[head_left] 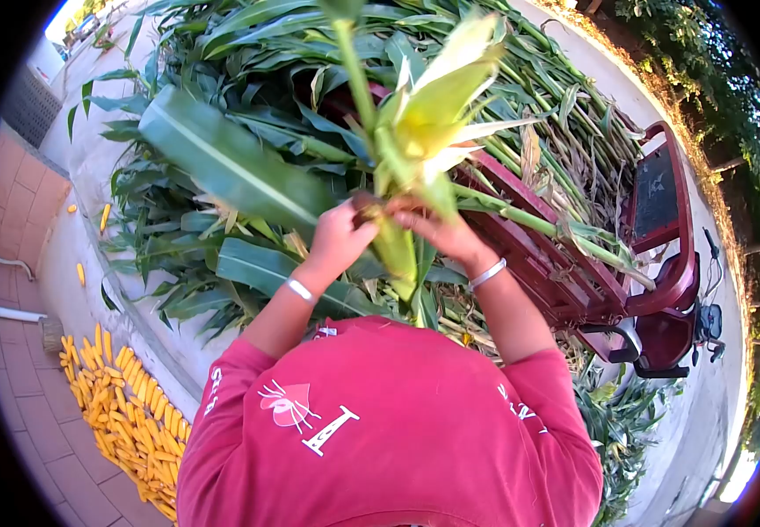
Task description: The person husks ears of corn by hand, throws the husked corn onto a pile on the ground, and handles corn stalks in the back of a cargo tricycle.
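Both hands meet mid-view, fingers drawn in close: left hand (343, 237) pinches the brown, silk-like tip of a green-husked ear (398, 255); right hand (440, 230) grips the same end from the other side. The ear is in front of the chest, below a blurred, pale opened husk (433, 127) beside a green stalk (358, 79). Behind: leafy stalks heaped on a maroon cart (564, 294); bare yellow cobs (125, 413) lie on the ground at left. Step in hand, judged: starting the husk at its tip. Next move probably calls for firm opposed pinches, parting the leaves downward.
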A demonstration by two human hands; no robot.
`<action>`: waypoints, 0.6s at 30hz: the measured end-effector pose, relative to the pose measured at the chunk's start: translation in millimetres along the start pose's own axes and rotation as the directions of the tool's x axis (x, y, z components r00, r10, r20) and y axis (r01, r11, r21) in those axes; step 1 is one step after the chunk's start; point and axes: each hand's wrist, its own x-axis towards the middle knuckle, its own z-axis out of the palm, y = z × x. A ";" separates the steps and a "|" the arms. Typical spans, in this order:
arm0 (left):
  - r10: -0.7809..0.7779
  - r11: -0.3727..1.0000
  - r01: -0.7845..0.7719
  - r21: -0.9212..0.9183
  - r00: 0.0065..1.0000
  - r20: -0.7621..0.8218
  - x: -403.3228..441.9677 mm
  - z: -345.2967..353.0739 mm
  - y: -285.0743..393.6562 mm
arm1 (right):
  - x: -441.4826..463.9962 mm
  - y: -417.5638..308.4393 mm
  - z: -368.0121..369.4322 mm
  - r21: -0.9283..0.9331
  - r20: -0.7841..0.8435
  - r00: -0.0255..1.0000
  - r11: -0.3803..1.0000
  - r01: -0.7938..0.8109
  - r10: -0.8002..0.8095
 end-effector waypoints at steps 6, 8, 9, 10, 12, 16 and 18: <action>-0.308 0.951 0.297 -0.082 0.899 -0.311 -54.9 -80.7 -155.6 | -49.9 54.6 -22.7 -0.327 -0.224 0.969 0.929 -0.174 0.103; -0.505 0.852 0.521 -0.045 0.796 -0.334 -82.9 -107.3 -240.0 | -63.1 69.7 -44.6 -0.527 -0.443 0.895 0.792 -0.308 0.053; -0.620 0.751 0.660 0.030 0.719 -0.315 -95.0 -120.1 -264.3 | -66.1 85.7 -58.8 -0.608 -0.483 0.875 0.734 -0.303 -0.038; -0.619 0.749 0.661 0.039 0.720 -0.313 -103.8 -125.3 -296.8 | -66.1 86.7 -68.2 -0.677 -0.493 0.864 0.667 -0.311 -0.098; -0.705 0.632 0.706 0.319 0.695 -0.141 -111.3 -124.7 -332.4 | -50.8 84.7 -84.1 -0.791 -0.473 0.864 0.514 -0.332 -0.170; -0.653 0.757 0.650 0.068 0.748 0.123 -60.4 -69.8 -230.2 | 9.1 115.4 -107.7 -0.939 -0.283 0.948 0.246 -0.242 -0.147; -0.545 0.836 0.546 0.066 0.807 0.227 -27.1 -45.1 -179.1 | 42.0 138.3 -109.0 -0.961 -0.218 0.970 0.198 -0.195 -0.106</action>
